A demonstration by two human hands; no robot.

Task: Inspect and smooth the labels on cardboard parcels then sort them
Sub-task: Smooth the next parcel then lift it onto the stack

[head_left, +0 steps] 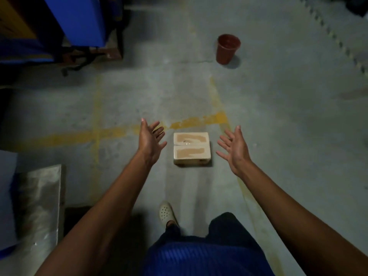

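I've got both hands spread wide, left hand (151,140) and right hand (234,148) flanking the parcel (191,148) lying on the floor (278,116), probably to grip its sides.

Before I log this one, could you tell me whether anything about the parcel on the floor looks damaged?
Yes: the cardboard parcel has two darker brown patches on its top flaps, as if the surface was peeled off, and no label shows. The left hand and right hand hover open beside it.
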